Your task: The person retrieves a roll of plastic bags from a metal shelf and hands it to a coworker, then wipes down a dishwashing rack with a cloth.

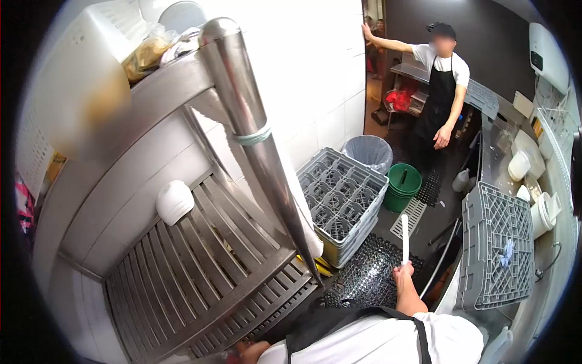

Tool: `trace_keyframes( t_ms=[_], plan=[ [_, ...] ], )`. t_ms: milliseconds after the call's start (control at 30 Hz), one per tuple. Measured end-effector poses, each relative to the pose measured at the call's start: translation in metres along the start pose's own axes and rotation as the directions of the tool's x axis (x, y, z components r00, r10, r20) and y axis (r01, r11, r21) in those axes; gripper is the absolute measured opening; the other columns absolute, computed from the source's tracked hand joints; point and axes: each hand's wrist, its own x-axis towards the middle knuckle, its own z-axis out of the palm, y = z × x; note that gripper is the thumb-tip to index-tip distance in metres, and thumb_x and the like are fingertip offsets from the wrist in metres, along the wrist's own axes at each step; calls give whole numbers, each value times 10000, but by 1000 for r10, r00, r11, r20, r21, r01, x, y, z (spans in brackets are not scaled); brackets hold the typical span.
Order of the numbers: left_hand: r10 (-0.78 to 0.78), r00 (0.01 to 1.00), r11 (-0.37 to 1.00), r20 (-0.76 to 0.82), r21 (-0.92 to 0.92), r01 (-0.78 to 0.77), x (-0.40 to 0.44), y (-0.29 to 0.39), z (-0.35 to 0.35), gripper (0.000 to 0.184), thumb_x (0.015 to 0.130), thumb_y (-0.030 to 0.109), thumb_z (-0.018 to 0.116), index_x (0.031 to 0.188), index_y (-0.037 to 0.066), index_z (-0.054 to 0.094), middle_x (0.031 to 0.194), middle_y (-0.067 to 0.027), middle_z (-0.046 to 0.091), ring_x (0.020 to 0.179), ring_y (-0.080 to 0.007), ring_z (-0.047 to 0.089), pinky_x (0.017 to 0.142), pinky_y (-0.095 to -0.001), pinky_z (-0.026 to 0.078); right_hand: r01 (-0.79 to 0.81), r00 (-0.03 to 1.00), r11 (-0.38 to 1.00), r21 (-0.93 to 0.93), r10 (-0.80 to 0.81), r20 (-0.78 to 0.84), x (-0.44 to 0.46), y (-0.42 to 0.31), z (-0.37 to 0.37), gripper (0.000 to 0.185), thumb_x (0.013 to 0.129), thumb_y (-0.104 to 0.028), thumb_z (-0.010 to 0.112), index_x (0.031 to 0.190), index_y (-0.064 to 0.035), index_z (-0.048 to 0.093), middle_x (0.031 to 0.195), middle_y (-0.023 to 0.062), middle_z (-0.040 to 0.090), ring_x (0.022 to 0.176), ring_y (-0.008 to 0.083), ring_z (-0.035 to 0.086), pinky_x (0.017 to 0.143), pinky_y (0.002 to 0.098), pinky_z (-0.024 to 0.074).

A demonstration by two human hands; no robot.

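Note:
My right hand (402, 270) is closed around the lower end of a long, thin white object (405, 238). It stands nearly upright in front of me; whether it is a stick or a flat piece seen edge-on I cannot tell. At the bottom edge, by the lower slatted shelf, part of my left hand (241, 352) shows. Its fingers are dark and unclear. A white bowl-like dish (174, 202) rests upside down on the slatted metal shelf (159, 273) to my left.
Stacked grey glass racks (341, 233) stand beyond the metal post (233, 85), near a lined bin (368, 153) and green buckets (402, 187). At right, another grey rack (498, 246) leans by the counter. A co-worker in a black apron (435, 100) stands ahead; black matting (370, 276) covers the floor.

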Motion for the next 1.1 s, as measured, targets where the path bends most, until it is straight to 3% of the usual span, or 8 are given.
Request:
trace_keyframes(
  t_ms=[233, 300, 367, 533, 800, 933, 1000, 1100],
  plan=[
    [-80, 995, 980, -58, -185, 68, 22, -76, 32, 331, 954, 363, 606, 915, 47, 699, 836, -165, 729, 761, -308, 721, 698, -443, 555, 99, 995, 992, 76, -101, 21, 99, 30, -15, 402, 1011, -446, 527, 800, -105, 564, 590, 18, 400, 427, 195, 356, 358, 339, 322],
    [-64, 996, 980, -55, -194, 52, 30, -77, 32, 327, 951, 359, 605, 910, 49, 700, 839, -167, 728, 764, -311, 720, 698, -445, 554, 61, 987, 998, -25, -64, -144, 0, -4, 16, 402, 977, -444, 576, 784, -92, 598, 626, 47, 495, 425, 221, 421, 358, 360, 358],
    [-41, 998, 983, -46, -178, 32, 36, -65, 31, 323, 947, 356, 604, 905, 51, 701, 841, -168, 728, 766, -314, 719, 698, -448, 553, 163, 973, 948, 274, -108, -206, 23, -26, 73, 443, 979, -468, 589, 778, -73, 600, 584, 62, 478, 404, 234, 451, 341, 368, 381],
    [26, 999, 991, -37, -128, -30, 69, -35, 29, 312, 939, 347, 600, 893, 56, 702, 847, -172, 726, 772, -321, 716, 699, -455, 550, 113, 987, 988, 110, -125, 105, 3, -121, 206, 956, 896, -861, 266, 1227, -23, 586, 834, 126, 587, 652, 233, 583, 538, 352, 526],
    [91, 996, 991, 2, -99, -91, 96, -3, 19, 296, 925, 333, 595, 872, 63, 705, 857, -179, 724, 782, -334, 712, 700, -466, 546, -72, 997, 982, -173, 69, -27, 47, 159, -3, 675, 979, -703, 308, 1087, -123, 636, 810, 95, 572, 552, 273, 490, 443, 403, 400],
    [92, 996, 992, 19, -87, -90, 121, -1, 21, 289, 919, 326, 592, 862, 67, 706, 862, -182, 722, 786, -340, 710, 701, -472, 544, 115, 993, 516, -849, -36, 113, -29, 184, -60, 794, 1015, -634, 285, 1205, 35, 668, 1151, 265, 694, 1053, 432, 681, 885, 506, 536],
    [81, 996, 993, 33, -90, -78, 135, 0, 25, 285, 915, 323, 591, 857, 68, 707, 864, -183, 722, 789, -343, 709, 701, -474, 543, 500, 863, 48, -865, -110, 493, -31, 174, -77, 750, 1031, -579, 271, 1220, 33, 661, 1209, 300, 659, 1166, 469, 616, 1019, 523, 465],
    [54, 997, 995, 60, -82, -49, 159, 2, 35, 280, 910, 317, 589, 849, 71, 708, 868, -186, 721, 792, -347, 708, 702, -478, 541, 631, 773, -59, -774, -38, 633, -55, 123, -85, 701, 1036, -547, 286, 1240, 13, 656, 1267, 299, 631, 1216, 470, 580, 1064, 502, 429]
  ],
)
